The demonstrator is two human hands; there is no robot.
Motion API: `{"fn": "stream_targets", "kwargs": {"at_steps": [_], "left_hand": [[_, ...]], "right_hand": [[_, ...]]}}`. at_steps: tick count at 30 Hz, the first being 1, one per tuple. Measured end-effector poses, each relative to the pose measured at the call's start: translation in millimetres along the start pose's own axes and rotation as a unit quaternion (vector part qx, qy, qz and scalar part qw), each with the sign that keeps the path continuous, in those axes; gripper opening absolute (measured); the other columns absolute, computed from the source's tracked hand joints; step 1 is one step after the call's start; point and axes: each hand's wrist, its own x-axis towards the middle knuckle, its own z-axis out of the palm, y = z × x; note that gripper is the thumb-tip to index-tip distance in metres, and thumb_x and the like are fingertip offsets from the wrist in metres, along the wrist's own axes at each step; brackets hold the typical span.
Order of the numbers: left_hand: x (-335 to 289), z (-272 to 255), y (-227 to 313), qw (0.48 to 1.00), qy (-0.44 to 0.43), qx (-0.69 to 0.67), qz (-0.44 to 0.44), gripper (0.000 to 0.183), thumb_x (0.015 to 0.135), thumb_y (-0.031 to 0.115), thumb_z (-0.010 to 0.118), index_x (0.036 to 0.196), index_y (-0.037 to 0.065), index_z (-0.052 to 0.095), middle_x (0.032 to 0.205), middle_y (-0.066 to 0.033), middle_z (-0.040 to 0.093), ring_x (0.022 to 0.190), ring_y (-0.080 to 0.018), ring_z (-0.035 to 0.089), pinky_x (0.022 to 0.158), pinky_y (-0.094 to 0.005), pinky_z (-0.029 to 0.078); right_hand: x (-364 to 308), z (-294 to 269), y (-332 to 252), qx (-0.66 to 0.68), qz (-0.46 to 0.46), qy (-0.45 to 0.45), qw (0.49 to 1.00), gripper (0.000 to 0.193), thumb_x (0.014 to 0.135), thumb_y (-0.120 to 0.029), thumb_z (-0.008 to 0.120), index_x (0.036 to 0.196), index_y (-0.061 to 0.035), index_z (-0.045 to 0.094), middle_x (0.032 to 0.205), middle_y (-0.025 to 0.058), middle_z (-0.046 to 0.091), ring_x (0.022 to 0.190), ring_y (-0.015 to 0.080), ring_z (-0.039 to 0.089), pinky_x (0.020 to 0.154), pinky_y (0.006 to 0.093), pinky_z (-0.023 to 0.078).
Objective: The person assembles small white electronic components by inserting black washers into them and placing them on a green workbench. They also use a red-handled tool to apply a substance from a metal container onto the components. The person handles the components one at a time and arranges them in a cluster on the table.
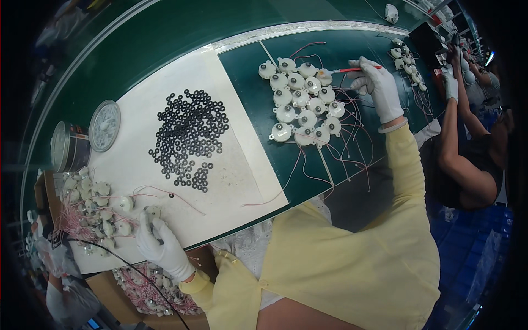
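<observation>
My right hand (377,88), in a white glove, grips a thin brush (355,70) with a red handle. The brush head lies over the upper right of a cluster of round white motors (307,118) with dark centre shafts and thin wires. My left hand (160,247), also gloved, is at the near edge of the white sheet (242,148). Its fingertips close around what looks like another small white motor (153,210), partly hidden by the fingers. Beside it are a loose motor (127,203) and a heap of wired motors (96,206).
Many small black rings (190,132) cover the white sheet's middle. An open tin (71,147) and its round lid (105,125) stand at the left. A cardboard box (110,294) of wired motors sits below the table edge. Another person's gloved hand (450,85) works at the right.
</observation>
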Motion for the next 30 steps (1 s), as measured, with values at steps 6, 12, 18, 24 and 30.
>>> {"fn": "stream_targets", "kwargs": {"at_steps": [6,12,18,24,30], "left_hand": [[0.4,-1.3,1.8,1.000,-0.006,0.004,-0.006,0.034,0.088,-0.002,0.069,0.121,0.000,0.066,0.095,-0.0116,0.066,0.080,-0.0278,0.058,0.072,-0.0404,0.048],[0.4,0.0,1.4,1.000,0.007,0.004,0.008,0.033,0.088,-0.002,0.068,0.122,0.000,0.066,0.094,-0.0112,0.065,0.079,-0.0273,0.057,0.072,-0.0404,0.047],[1.4,-0.6,3.2,1.000,0.002,-0.006,-0.002,0.035,0.087,-0.003,0.068,0.122,0.000,0.066,0.092,-0.0111,0.064,0.077,-0.0271,0.056,0.071,-0.0404,0.046],[2.0,-1.9,4.7,1.000,-0.003,-0.004,-0.002,0.034,0.087,-0.003,0.067,0.121,0.000,0.066,0.091,-0.0111,0.063,0.076,-0.0272,0.056,0.070,-0.0406,0.046],[0.8,-0.3,2.1,1.000,0.003,0.004,0.007,0.035,0.087,-0.004,0.068,0.122,0.000,0.066,0.095,-0.0123,0.066,0.080,-0.0284,0.058,0.073,-0.0410,0.047]], "right_hand": [[-2.6,-8.5,-2.7,-0.013,-0.014,0.019,1.000,0.040,0.105,-0.034,0.054,0.119,0.0010,0.067,0.094,0.0111,0.071,0.068,0.0106,0.067,0.055,0.0185,0.044],[-1.7,-14.9,-4.8,0.012,-0.025,0.019,0.999,0.040,0.105,-0.034,0.053,0.119,0.0006,0.067,0.094,0.0113,0.071,0.069,0.0108,0.067,0.055,0.0183,0.044],[-1.6,-11.0,-3.3,0.010,-0.015,0.017,1.000,0.039,0.105,-0.032,0.052,0.120,0.0011,0.067,0.095,0.0117,0.071,0.069,0.0109,0.068,0.055,0.0183,0.045],[-1.1,-14.3,4.1,0.017,-0.007,0.018,1.000,0.039,0.105,-0.032,0.053,0.120,0.0017,0.066,0.095,0.0121,0.071,0.069,0.0114,0.067,0.055,0.0184,0.045],[-3.7,-21.5,3.2,0.009,-0.010,0.033,0.999,0.037,0.104,-0.032,0.055,0.119,0.0001,0.068,0.095,0.0121,0.072,0.068,0.0111,0.067,0.055,0.0181,0.044]]}}
